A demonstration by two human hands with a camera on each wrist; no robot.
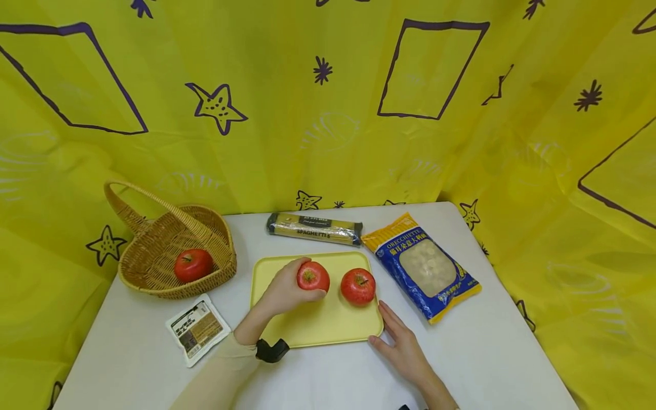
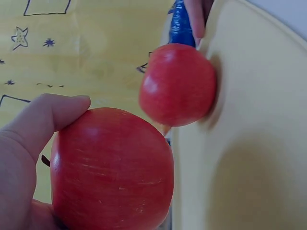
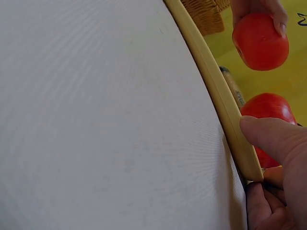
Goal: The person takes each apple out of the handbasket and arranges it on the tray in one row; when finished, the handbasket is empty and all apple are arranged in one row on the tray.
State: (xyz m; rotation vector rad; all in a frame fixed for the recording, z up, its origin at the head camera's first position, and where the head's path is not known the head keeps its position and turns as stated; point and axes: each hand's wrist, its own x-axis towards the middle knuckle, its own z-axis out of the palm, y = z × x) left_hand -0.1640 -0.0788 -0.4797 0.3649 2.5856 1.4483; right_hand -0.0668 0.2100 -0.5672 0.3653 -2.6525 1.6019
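In the head view, my left hand (image 1: 289,289) grips a red apple (image 1: 313,277), fingers and thumb around its sides, over the yellow tray (image 1: 287,333). The left wrist view shows this apple (image 2: 112,167) apart from the tray surface, its stem toward the palm. A second red apple (image 1: 358,286) rests on the tray's right side. At the tray's front right corner, my right hand (image 1: 402,347) holds the rim between thumb and fingers. Seen from the right wrist, the thumb (image 3: 268,134) lies at the rim and the other fingers bend around the corner.
A wicker basket (image 1: 154,287) with another red apple (image 1: 193,265) stands at the left. In front of it lies a flat white-and-brown packet (image 1: 199,329). Behind the tray is a spaghetti pack (image 1: 314,229); a blue orecchiette bag (image 1: 422,267) lies right. Yellow curtains enclose the table.
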